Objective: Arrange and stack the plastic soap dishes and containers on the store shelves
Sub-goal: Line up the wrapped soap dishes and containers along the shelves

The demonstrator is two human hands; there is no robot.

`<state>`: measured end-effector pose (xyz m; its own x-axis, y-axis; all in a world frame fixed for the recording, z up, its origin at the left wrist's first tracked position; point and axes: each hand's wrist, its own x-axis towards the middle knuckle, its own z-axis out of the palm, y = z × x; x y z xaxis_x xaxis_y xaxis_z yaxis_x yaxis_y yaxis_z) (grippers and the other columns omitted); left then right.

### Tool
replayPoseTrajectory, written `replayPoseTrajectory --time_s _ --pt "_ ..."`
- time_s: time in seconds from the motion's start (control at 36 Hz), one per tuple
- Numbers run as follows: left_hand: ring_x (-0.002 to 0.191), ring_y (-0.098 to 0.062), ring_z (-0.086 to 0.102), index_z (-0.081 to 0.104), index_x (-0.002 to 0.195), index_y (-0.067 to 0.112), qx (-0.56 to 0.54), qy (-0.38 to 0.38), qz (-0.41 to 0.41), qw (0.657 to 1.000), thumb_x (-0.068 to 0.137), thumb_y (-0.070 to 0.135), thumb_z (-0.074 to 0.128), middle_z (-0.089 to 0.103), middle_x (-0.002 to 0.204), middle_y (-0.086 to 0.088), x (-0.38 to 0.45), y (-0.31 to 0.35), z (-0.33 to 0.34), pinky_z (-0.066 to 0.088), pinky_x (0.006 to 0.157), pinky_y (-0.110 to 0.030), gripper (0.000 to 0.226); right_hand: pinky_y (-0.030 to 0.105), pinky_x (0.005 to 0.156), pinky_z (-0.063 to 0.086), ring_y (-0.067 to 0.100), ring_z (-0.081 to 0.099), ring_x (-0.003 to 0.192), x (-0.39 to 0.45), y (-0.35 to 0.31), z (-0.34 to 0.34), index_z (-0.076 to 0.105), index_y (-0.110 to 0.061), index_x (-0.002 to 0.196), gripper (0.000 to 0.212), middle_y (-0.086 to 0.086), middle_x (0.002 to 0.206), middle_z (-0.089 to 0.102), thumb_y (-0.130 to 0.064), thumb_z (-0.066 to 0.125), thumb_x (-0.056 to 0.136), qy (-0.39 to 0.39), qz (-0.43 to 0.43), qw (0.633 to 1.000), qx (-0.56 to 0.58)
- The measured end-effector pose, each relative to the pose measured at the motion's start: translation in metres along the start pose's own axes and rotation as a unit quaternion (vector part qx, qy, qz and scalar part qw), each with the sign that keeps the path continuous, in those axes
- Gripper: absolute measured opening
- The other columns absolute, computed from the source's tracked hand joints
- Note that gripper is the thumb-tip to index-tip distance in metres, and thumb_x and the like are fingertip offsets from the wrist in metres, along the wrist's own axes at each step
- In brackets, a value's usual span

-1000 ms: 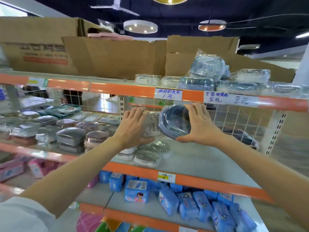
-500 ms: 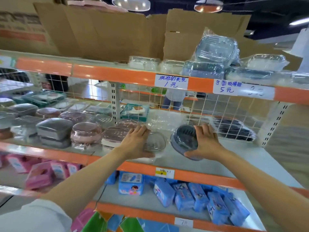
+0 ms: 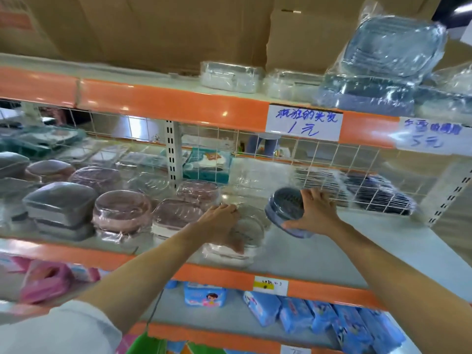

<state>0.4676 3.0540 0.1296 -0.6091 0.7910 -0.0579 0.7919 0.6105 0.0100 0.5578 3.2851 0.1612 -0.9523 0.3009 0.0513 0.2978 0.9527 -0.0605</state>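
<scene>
My right hand grips a blue oval soap dish, tilted on its edge just above the middle shelf. My left hand holds a clear wrapped soap dish on top of a stack of white and clear dishes near the shelf's front. Left of them stand wrapped pink dishes and grey lidded dishes in rows.
A wire grid backs the middle shelf, with dark wrapped items at its right. The upper shelf holds wrapped blue containers and cardboard boxes. Blue packets fill the lower shelf. Bare shelf surface lies right of my right hand.
Both hands have come down from in front of the upper shelf edge to the middle shelf, carrying the clear dish and the blue dish. The clear dish now sits on the stack.
</scene>
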Motion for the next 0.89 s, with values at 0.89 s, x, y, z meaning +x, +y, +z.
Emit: replayPoseTrajectory --time_s 0.89 --pt "0.131 -0.024 0.038 0.034 0.142 0.018 -0.055 -0.029 -0.008 0.998 0.062 0.051 0.082 0.039 0.142 0.0 0.016 -0.003 0.001 0.037 0.108 -0.041 0.099 0.042 0.103 0.041 0.027 0.044 0.121 0.099 -0.062 0.046 0.029 -0.017 0.146 0.09 0.01 0.141 0.043 -0.048 0.074 0.075 -0.121 -0.105 0.984 0.083"
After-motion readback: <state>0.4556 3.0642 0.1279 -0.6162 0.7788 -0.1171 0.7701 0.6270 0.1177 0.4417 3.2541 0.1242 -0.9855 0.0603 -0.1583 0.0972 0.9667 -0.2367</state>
